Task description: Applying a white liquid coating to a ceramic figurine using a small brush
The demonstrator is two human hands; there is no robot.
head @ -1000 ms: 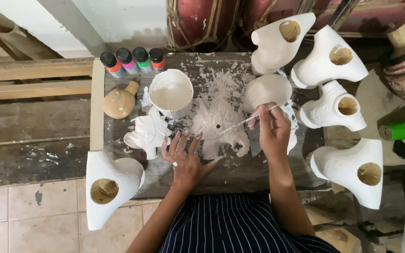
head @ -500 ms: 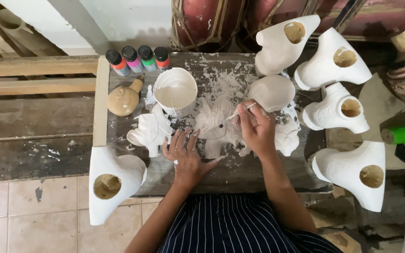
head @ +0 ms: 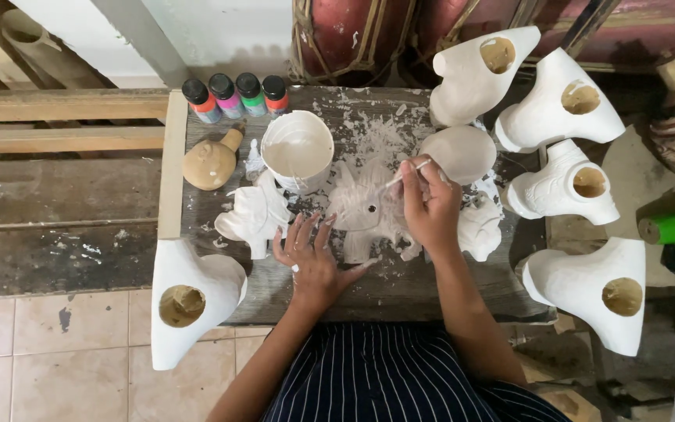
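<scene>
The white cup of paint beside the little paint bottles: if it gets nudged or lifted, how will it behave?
The white cup of paint looks nearly full, so it is probably heavy for its size and apt to slop if pushed. Its outside seems smeared with wet white, so likely slippery. It stands upright on the paint-spattered wooden board, close to the left hand; a sideways knock might tip it.

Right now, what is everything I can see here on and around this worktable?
Paint bottles: four, orange, pink, green, red; table's back edge.
Cup of white paint: one; table centre.
Flat carving: one, white; under both hands.
Smaller white carving: one; left of it.
Hollow white forms: five; four at right, one front left.
Unpainted wooden figure: one, tan; left.
White bowl: one; by right hand.
Left hand: steadies carving.
Right hand: holds brush.
</scene>
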